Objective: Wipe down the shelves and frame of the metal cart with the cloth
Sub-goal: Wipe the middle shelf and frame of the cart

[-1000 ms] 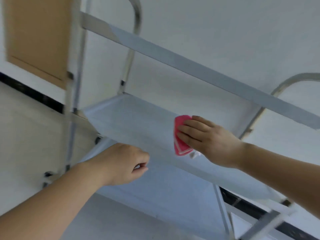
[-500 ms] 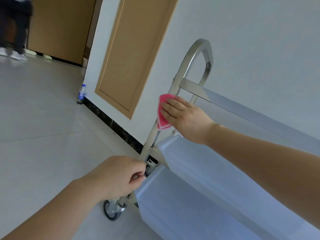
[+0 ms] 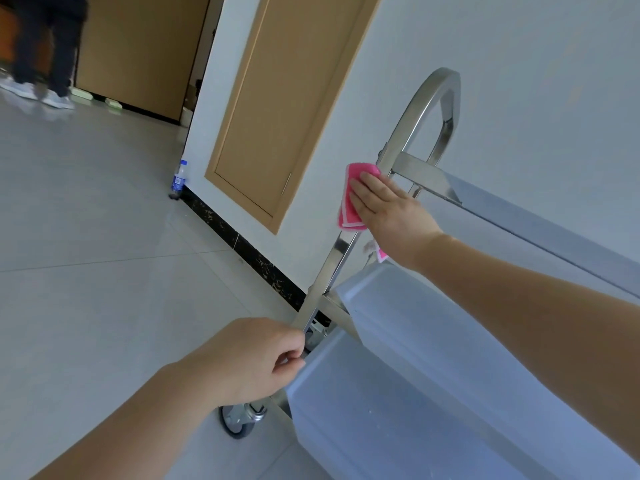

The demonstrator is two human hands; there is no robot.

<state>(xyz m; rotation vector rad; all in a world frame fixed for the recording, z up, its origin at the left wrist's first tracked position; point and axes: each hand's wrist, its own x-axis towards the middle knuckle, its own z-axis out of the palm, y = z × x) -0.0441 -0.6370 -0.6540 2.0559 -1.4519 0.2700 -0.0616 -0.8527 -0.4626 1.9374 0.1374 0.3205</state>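
Right hand (image 3: 391, 213) flat, fingers straight and together, pressing pink cloth (image 3: 351, 199) against upright post (image 3: 341, 251) of metal cart (image 3: 429, 174), just below the curved handle (image 3: 440, 88). Cloth mostly under the palm; one corner poking out below the wrist, hanging loose. Left hand (image 3: 256, 358) curled, thumb and forefinger pinched near the same post lower down, just above the caster wheel (image 3: 239, 420); cannot tell whether gripping the post itself or merely closed beside it.

Shelves below the handle: top shelf edge (image 3: 519, 220) running away to the right, middle shelf (image 3: 433, 327) and lower shelf (image 3: 398, 410) nearer the camera. Judged as frame-wiping step, post in hand, shelves' state not readable.

Risks from here:
- Cloth held by flat pressure only, no curl round it. Slipping off the narrow post likely on a fast stroke, cloth dropping to the floor (image 3: 104, 271).
- Cart on casters. Sideways push on the post likely to roll it toward the wall if the left hand not truly holding.
- Loose corner catching on the bracket where shelf rail meets post, dragging cloth out from under the palm.
- Flat palm covering one face of the post only; back side and handle curve easily missed.
- Water bottle (image 3: 178, 180) at the skirting left of the cart, well apart; person's legs (image 3: 45, 46) farther off. Neither a concern unless cart rolls far.
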